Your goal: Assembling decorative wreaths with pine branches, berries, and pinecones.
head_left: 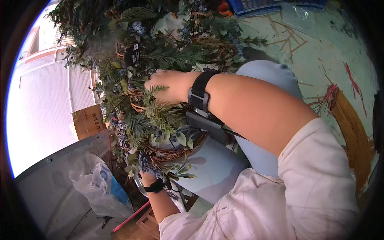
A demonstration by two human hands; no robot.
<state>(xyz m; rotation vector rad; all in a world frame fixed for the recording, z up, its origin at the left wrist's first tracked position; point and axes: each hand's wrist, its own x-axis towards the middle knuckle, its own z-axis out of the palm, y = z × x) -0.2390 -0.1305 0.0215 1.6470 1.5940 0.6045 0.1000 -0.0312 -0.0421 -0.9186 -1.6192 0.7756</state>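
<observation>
A wreath of brown twisted vine [170,155] rests over my lap, covered with green pine sprigs [164,116], leaves and bluish flower clusters [149,163]. My right hand [166,86] reaches across into the upper part of the greenery, fingers curled and closed. Leaves cover its fingertips, so what they pinch is hidden. Low down on the wreath's near side, my left hand [147,177] is mostly behind foliage, and its fingers do not show. Beyond my right hand lies more wreath greenery [172,56], with a black tag [133,54] among it.
At the far right stands a blue crate [276,7] beside a clear plastic bag [298,18]. Loose twigs [292,40] and an orange-brown fibre bundle [352,128] lie on the floor. To the left are a cardboard box [89,121] and a white plastic bag [100,186].
</observation>
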